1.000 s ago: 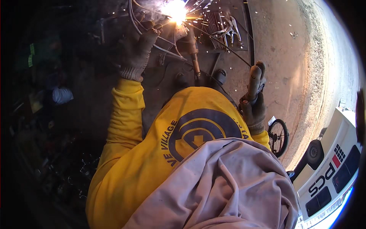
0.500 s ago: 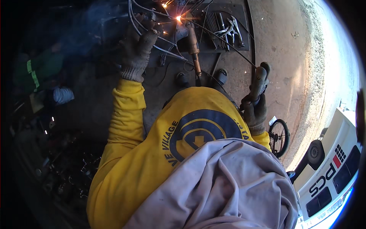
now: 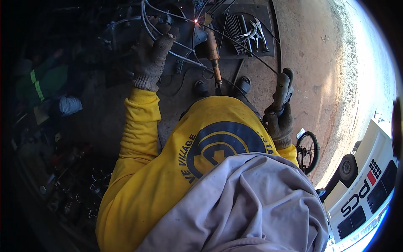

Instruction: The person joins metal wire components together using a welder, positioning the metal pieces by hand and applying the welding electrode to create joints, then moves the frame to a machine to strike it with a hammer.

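My right hand (image 3: 280,126), in a dark work glove, is closed round a welding electrode holder (image 3: 282,90). From its jaws a long thin electrode (image 3: 247,49) slants up and left to a small glowing red tip at the metalwork. My left hand (image 3: 150,56), in a grey knit glove, is at the bent metal rods (image 3: 178,53), which run between its thumb and fingers; its fingertips are partly lost in the dark. Between the hands, a copper-brown handled tool (image 3: 213,52) points down toward my body, touching the dark work surface.
A dark metal plate (image 3: 268,21) bears locking pliers (image 3: 254,33) and a bundle of thin rods (image 3: 232,33). To the right are a small spoked wheel (image 3: 307,152) and a white vehicle (image 3: 361,189). A person in green (image 3: 50,82) is at the left; cluttered metal parts lie below.
The bright arc and flying sparks have died to a small red glow, and the smoke has thinned. The electrode holder has tilted slightly in my right hand. My left hand has barely moved.
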A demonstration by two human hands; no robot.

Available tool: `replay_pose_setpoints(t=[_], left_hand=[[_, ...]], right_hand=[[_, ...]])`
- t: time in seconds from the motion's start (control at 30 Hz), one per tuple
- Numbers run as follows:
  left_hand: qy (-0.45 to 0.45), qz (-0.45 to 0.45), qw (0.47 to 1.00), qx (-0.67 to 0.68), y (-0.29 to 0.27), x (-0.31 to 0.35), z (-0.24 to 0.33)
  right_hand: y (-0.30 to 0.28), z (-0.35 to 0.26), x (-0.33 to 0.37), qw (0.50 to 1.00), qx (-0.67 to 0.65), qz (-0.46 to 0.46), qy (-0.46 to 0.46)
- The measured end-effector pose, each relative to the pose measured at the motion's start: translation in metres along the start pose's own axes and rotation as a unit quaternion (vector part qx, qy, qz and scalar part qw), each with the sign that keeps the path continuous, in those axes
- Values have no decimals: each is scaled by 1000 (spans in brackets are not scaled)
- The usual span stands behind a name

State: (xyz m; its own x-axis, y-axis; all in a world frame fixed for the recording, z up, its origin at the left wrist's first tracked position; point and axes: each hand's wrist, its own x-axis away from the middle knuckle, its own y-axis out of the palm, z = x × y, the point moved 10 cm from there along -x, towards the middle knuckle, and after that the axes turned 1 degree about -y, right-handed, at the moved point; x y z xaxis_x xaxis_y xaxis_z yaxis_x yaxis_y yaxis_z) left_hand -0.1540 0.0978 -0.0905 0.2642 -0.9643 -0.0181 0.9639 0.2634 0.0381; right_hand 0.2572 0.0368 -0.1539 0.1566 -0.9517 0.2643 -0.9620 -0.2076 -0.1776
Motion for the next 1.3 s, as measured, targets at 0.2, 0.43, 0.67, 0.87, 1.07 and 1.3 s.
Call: replay_pose_setpoints(t=[0.2,0.43,0.67,0.87,1.07,1.3], left_hand=[[51,-2,997,-65,6,2,18],[102,-3,971,-215,7,-2,21],[-17,29,956,-292,-4,-7,9],[167,-17,938,-302,17,1,38],[-28,49,998,30,5,-6,7],[-64,31,980,186,-25,-14,-13]], right_hand=[[-5,17,3,1000,-6,9,-24],[-6,21,-3,1000,14,5,-20],[1,-1,-4,1000,-3,8,0],[-11,-3,-6,998,-5,46,-38],[-10,3,-4,995,-95,43,-8],[-11,4,-4,989,-134,44,-37]])
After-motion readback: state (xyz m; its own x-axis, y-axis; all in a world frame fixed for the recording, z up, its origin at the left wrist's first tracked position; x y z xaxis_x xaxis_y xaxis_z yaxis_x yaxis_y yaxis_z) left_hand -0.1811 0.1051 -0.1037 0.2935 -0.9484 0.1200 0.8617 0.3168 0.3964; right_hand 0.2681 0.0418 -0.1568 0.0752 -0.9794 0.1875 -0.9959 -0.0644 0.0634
